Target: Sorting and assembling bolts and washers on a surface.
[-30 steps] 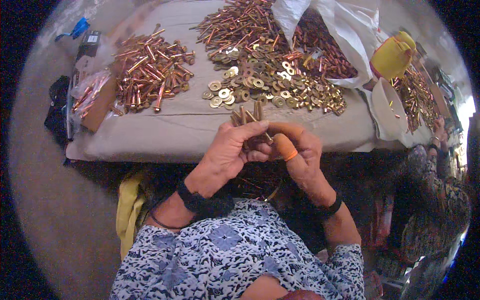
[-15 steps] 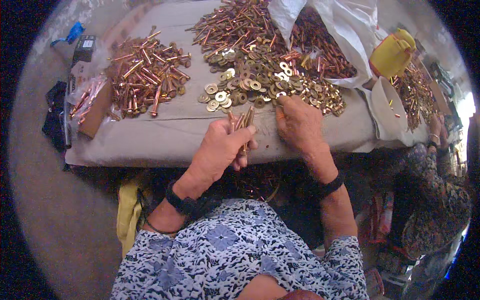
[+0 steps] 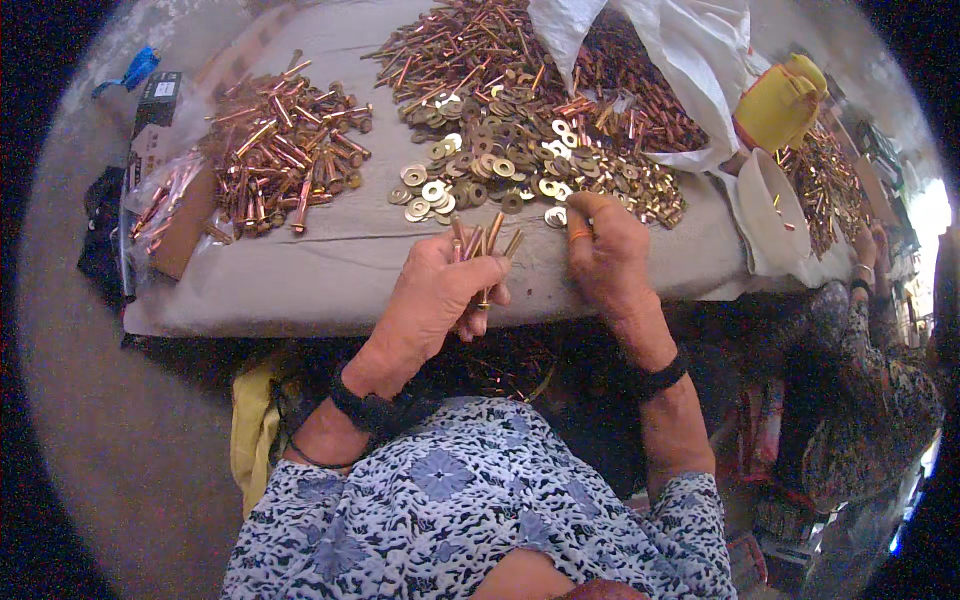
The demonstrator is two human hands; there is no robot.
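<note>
My left hand (image 3: 430, 290) is closed round a small bundle of coppery bolts (image 3: 487, 240), whose shanks poke up above the fingers. At the near edge of the washer pile, my right hand (image 3: 612, 250) is held palm down with curled fingers; what the fingertips hold, if anything, is hidden. A bright washer (image 3: 555, 217) lies right beside those fingertips. Beyond both hands spreads a heap of flat brass-coloured washers (image 3: 480, 165). Smaller nut-like gold pieces (image 3: 650, 190) lie at its right end.
Long bolts (image 3: 450, 50) are heaped at the back, beside a white sack (image 3: 690, 90). Headed bolts (image 3: 285, 150) form another pile at left, near a cardboard box (image 3: 187, 220). To the right are a yellow container (image 3: 782, 105), a white tub (image 3: 770, 210) and another person's arm (image 3: 862, 270).
My right hand has shifted slightly right, and a bright washer now shows by its fingertips. The bolts in my left hand have fanned apart a little. The view has shifted slightly.
</note>
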